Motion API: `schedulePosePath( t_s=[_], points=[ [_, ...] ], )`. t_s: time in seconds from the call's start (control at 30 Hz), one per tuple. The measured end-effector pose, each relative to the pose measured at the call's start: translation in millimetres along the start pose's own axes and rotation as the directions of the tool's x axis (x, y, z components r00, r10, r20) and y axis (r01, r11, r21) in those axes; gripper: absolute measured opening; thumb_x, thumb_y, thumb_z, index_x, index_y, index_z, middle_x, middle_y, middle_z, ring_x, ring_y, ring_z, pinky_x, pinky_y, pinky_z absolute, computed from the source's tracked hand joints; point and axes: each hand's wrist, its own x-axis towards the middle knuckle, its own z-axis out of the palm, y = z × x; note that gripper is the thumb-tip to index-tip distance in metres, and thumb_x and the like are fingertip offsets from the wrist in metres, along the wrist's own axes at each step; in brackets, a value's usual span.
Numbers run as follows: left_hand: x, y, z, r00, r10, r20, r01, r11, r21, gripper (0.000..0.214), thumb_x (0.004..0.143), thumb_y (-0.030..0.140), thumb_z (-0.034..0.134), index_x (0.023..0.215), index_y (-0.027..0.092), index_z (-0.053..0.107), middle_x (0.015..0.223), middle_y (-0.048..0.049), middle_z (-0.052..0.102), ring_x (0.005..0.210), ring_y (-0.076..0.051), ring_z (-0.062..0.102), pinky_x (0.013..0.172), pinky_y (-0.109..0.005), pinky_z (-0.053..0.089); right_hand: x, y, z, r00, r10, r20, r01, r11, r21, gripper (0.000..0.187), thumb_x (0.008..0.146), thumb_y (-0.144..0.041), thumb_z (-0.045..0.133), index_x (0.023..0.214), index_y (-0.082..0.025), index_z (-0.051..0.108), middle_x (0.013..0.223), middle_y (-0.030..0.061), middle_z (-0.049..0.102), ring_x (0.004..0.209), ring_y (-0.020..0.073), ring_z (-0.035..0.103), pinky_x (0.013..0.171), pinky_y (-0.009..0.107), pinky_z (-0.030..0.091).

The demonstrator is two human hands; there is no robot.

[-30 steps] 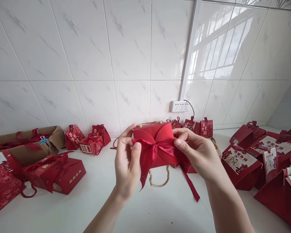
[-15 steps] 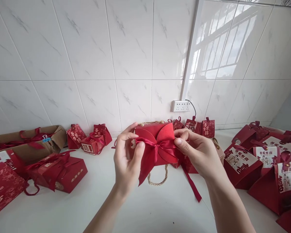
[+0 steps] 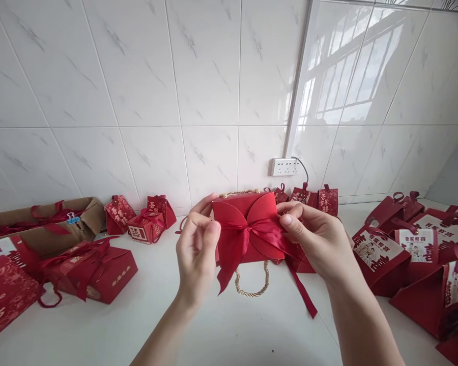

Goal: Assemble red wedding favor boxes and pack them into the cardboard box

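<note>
Head view, from the far left: an open brown carton point(image 3: 93, 216) sits on the white desk point(image 3: 229, 330), with dark red ribbon point(image 3: 41, 221) inside and a blue clip point(image 3: 73, 220) near its right end. In front of it lie a red patterned package point(image 3: 7, 300), cut off by the picture's edge, and a gold-lettered box point(image 3: 116, 277) topped with ribbon. Just right of the carton, 3 small red boxes point(image 3: 119, 214) stand close to the wall point(image 3: 209, 71), which is glossy white tile with grey veining. At the middle, the left hand point(image 3: 196, 249) grips the left edge of the petal-flap box point(image 3: 238, 203), thumb in front and fingers behind. This box is held up between both hands, a satin bow point(image 3: 248, 231) across its front and a gold rope handle point(image 3: 252, 294) looping below; a dark speck point(image 3: 273, 351) marks the desk nearby. The right hand point(image 3: 316, 239) is closed at the box's right edge; whether it also pinches the bow, I cannot tell. Behind it, a white conduit point(image 3: 298, 91) runs down to a power socket point(image 3: 286, 166), and barred-window reflections point(image 3: 359, 71) shine on the tiles. Farthest right, red gift boxes point(image 3: 389, 274) with pale printed labels crowd the desk.
</note>
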Motion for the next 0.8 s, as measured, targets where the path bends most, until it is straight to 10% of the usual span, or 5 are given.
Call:
schedulePosePath(
  t_s=[0.47,0.63,0.8],
  points=[
    [1.4,-5.0,6.0,0.953,-0.292,-0.083,0.295,0.955,0.022,0.017,0.086,0.04,0.053,0.09,0.024,0.05,0.112,-0.0024,0.062,0.109,-0.019,0.057,0.092,-0.033,0.047,5.7,6.4,11.0,0.999,0.031,-0.004,-0.031,0.999,0.007,0.041,0.076,-0.047,0.067,0.06,-0.015,0.049,0.091,0.0062,0.061,0.053,0.0044,0.041,0.045,0.018,0.036],
    [3.1,-2.9,6.1,0.864,-0.494,0.096,0.49,0.87,0.059,0.07,0.072,0.045,0.066,0.13,0.029,0.033,0.11,-0.0045,0.061,0.112,-0.023,0.056,0.097,-0.042,0.045,8.6,8.3,11.1,0.999,0.049,-0.004,-0.049,0.998,-0.047,0.041,0.075,-0.049,0.068,0.061,-0.015,0.051,0.095,0.0063,0.063,0.057,0.0059,0.047,0.048,0.018,0.04],
    [7.2,-3.2,-4.1,0.859,-0.463,0.217,0.434,0.885,0.17,0.092,0.064,0.04,0.074,0.14,0.031,0.023,0.121,-0.007,0.058,0.125,-0.028,0.049,0.103,-0.046,0.04,6.0,6.0,8.9,0.997,0.073,0.031,-0.069,0.992,-0.107,0.041,0.079,-0.054,0.062,0.067,-0.016,0.053,0.089,0.0058,0.062,0.057,0.0076,0.046,0.045,0.018,0.04]
  ],
)
